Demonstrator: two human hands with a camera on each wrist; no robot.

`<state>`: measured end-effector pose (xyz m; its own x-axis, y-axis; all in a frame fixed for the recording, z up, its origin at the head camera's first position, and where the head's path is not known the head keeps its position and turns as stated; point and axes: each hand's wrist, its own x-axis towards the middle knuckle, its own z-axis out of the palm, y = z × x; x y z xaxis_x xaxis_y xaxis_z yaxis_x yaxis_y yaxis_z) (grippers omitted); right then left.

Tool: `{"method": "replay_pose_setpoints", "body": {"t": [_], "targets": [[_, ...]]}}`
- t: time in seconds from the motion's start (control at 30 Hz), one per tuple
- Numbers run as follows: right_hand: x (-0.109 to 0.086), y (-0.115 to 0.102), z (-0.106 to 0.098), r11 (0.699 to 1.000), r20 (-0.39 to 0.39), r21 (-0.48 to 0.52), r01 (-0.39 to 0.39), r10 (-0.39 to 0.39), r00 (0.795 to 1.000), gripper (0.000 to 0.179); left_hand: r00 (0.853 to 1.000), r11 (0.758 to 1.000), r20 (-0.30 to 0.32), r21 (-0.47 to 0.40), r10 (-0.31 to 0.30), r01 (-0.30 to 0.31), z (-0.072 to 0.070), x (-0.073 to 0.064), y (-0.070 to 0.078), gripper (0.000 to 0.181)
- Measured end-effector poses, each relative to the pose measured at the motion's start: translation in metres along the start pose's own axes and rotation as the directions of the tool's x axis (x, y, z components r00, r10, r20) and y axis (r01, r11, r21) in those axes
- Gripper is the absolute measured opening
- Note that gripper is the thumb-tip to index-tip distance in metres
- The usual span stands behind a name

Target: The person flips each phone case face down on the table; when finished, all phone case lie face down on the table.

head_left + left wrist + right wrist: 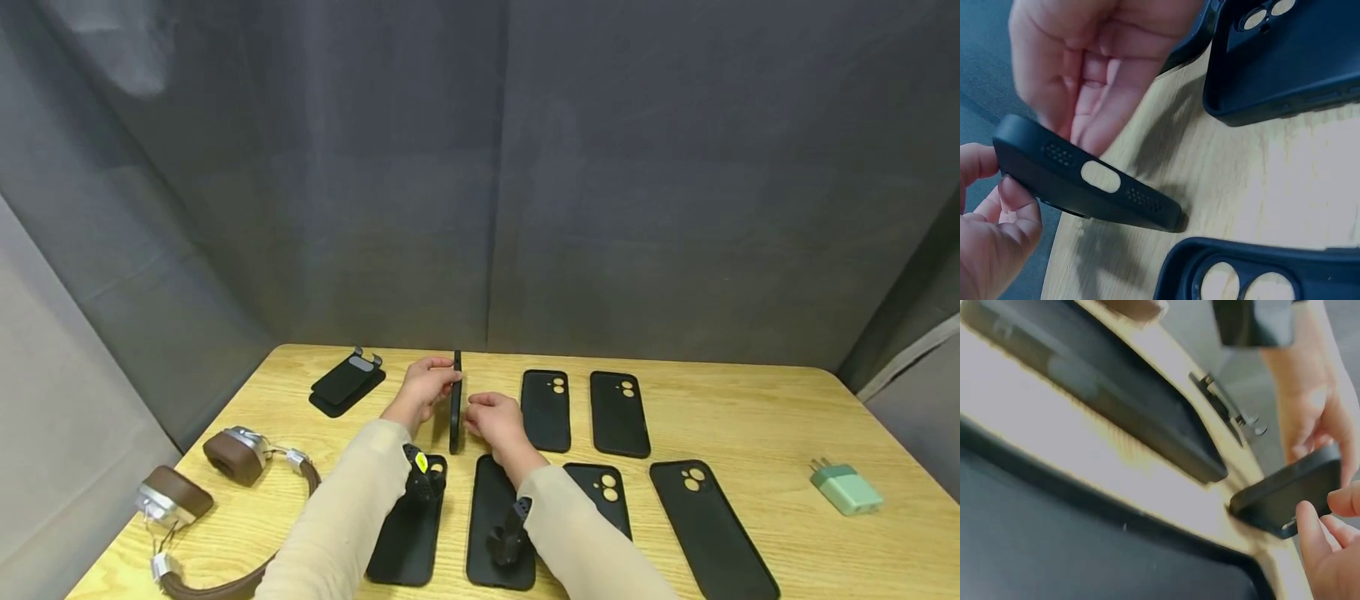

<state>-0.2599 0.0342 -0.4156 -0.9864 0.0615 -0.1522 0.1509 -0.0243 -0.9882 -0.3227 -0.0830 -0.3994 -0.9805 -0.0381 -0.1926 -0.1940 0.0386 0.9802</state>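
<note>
I'm running this remotely; the left hand point(427, 388) is pinching a black phone case point(455, 408) between thumb and fingers, at the case's left. The case is standing edge-on at the middle-back of the tabletop point(750, 417), one long side down. Left wrist view is showing its end: an oblong cutout between two patches of small perforations. I'm seeing the right hand point(497, 419) hovering just right of the case, fingers bending loosely, gripping nothing; I can't tell whether its fingertips are touching.

Six more black cases are lying flat, camera holes facing away from me. Two are sitting back right: an inner back case point(546, 418) and an outer back case point(621, 422). Four are lining the front: a far-left case point(405, 542), a second case point(487, 483), a third case point(617, 510) partly hiding under the right sleeve point(592, 542), and a far-right case point(712, 525).

Brown headphones point(234, 458) are resting front left, a black holder point(348, 379) back left, a green charger point(847, 489) far right. A grey curtain point(360, 183) is hanging behind.
</note>
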Motion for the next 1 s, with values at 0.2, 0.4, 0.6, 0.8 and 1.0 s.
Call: {"method": "replay_pose_setpoints", "body": {"t": [0.2, 0.4, 0.6, 0.8, 1.0], "targets": [[-0.007, -0.006, 0.002, 0.998, 0.033, 0.066, -0.015, 0.013, 0.999, 0.031, 1.0, 1.0, 0.008, 0.018, 0.002, -0.002, 0.0, -0.004, 0.001, 0.029], [-0.013, -0.009, 0.005, 0.999, 0.043, -0.01, 0.037, -0.037, 0.998, 0.038, 0.999, 0.999, 0.023, 0.033, -0.027, 0.026, 0.0, -0.006, 0.006, 0.034], [-0.013, -0.011, 0.005, 0.994, 0.051, -0.087, 0.07, -0.066, 0.997, 0.042, 1.0, 0.999, 0.023, 0.048, -0.02, 0.018, 0.0, -0.007, 0.007, 0.035], [-0.013, -0.018, 0.006, 0.98, 0.009, -0.185, 0.069, -0.069, 0.998, 0.035, 0.999, 0.994, 0.035, 0.108, 0.008, -0.012, 0.0, -0.009, 0.01, 0.033], [-0.013, -0.026, 0.005, 0.983, -0.021, -0.171, 0.064, -0.068, 0.997, 0.036, 0.995, 0.993, 0.078, 0.097, 0.055, -0.062, -0.005, -0.012, 0.008, 0.034]]}}
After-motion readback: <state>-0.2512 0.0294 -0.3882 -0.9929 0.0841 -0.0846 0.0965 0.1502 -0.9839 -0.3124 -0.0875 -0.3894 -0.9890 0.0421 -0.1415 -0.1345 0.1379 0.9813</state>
